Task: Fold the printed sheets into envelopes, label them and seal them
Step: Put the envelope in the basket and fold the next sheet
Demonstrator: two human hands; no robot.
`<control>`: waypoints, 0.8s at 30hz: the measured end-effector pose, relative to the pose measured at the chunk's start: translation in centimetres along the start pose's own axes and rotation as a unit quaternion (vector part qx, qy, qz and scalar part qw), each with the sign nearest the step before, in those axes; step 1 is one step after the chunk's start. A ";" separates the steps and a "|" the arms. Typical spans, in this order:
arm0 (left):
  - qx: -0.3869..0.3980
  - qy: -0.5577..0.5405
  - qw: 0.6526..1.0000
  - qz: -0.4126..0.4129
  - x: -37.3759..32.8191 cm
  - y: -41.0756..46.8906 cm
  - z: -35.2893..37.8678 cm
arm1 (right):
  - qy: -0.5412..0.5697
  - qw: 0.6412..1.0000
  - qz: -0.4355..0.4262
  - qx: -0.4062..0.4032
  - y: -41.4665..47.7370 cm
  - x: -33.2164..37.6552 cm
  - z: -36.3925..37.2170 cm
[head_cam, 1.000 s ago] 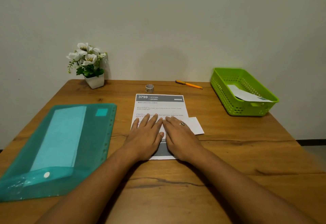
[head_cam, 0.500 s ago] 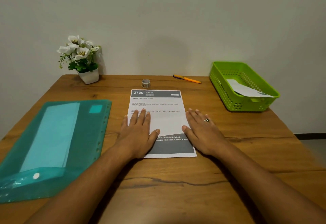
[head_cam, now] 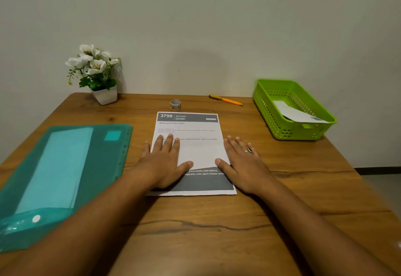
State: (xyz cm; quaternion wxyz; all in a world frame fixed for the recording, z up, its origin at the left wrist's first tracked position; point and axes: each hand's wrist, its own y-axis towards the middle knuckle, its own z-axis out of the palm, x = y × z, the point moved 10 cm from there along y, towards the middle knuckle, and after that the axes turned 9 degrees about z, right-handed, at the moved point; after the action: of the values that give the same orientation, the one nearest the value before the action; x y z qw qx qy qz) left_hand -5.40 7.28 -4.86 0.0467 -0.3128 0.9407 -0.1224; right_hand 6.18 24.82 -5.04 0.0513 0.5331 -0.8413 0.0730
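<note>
Lying flat and unfolded at the middle of the tabletop (head_cam: 206, 221): one printed sheet (head_cam: 195, 152), its dark header reading "3799 KITCHEN" toward the far edge and a grey band toward the near edge.

Left grip (head_cam: 161, 162): spread flat, palm down, on the sheet's left half. The fingers are straight and close together, the thumb is stretched out across the paper, and the little finger lies off the sheet's left edge.

Right grip (head_cam: 243, 165): spread flat, palm down, along the sheet's right edge. The thumb tip rests on the paper, and the palm and straight fingers lie mostly on the wood beside it. A ring (head_cam: 249, 150) sits on one finger.

Far edge, just beyond the sheet: one small tape roll (head_cam: 175, 104), standing on its rim.

Far edge, right of the roll: one orange pen (head_cam: 225, 100), lying flat.

Far right corner: one green basket (head_cam: 269, 110), with a white folded paper (head_cam: 297, 113) leaning inside.

Left edge: one teal plastic folder (head_cam: 65, 178) with a snap button, pale sheets showing through it.

Far left corner: one white pot of white flowers (head_cam: 105, 95), against the wall.
</note>
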 end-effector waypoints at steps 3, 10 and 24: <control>-0.038 -0.010 0.999 0.027 0.7 -0.9 0.0 | -0.001 1.000 0.000 0.003 -0.1 -0.1 0.0; -0.083 -0.005 0.996 0.026 0.5 -1.4 -0.3 | -0.042 0.999 -0.007 0.009 0.1 4.0 -0.6; -0.096 -0.005 0.995 0.026 0.6 -1.4 -0.1 | -0.101 0.993 -0.017 -0.064 0.1 6.8 -3.9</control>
State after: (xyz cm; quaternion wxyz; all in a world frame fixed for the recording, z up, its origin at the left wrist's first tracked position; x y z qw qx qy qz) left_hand -5.10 5.85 -4.41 0.0245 -0.2918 0.9557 -0.0291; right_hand 3.22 19.56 -0.09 0.0009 0.5472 -0.8362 -0.0361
